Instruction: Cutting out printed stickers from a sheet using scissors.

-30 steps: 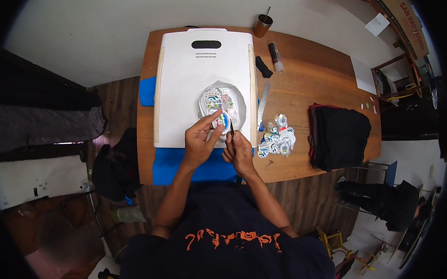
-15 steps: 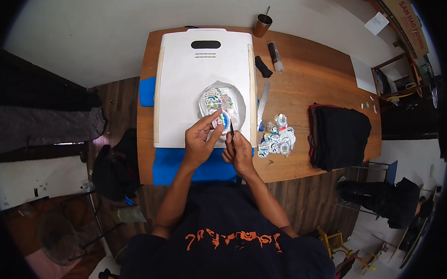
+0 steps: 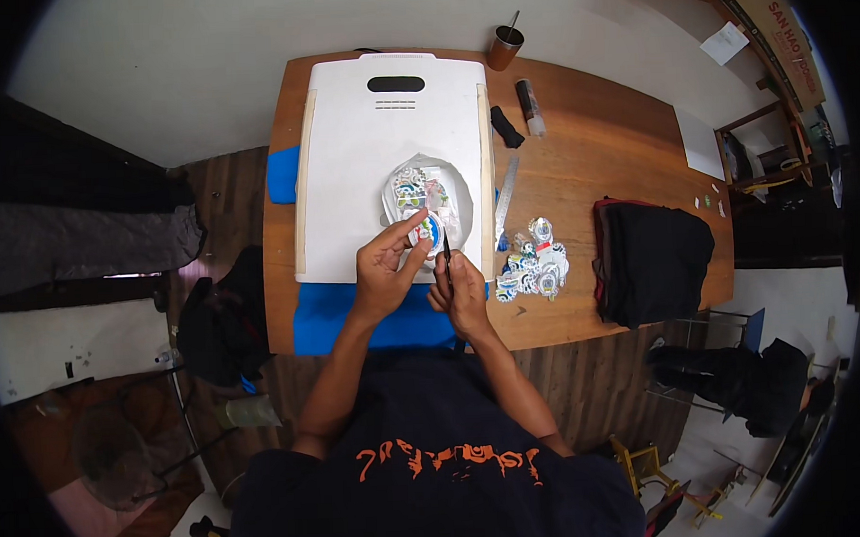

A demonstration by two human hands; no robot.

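Observation:
My left hand pinches a small round colourful sticker cut-out at the near edge of a white board. Close beside it, my right hand grips a thin dark cutting tool whose tip points at the cut-out. Just beyond my fingers a printed sheet of stickers lies on the board. A pile of several cut-out stickers sits on the wooden table to the right of my right hand.
A metal ruler lies along the board's right edge. A brown cup with a stick, a marker and a small black object are at the far side. Black folded cloth lies right. Blue mats stick out under the board.

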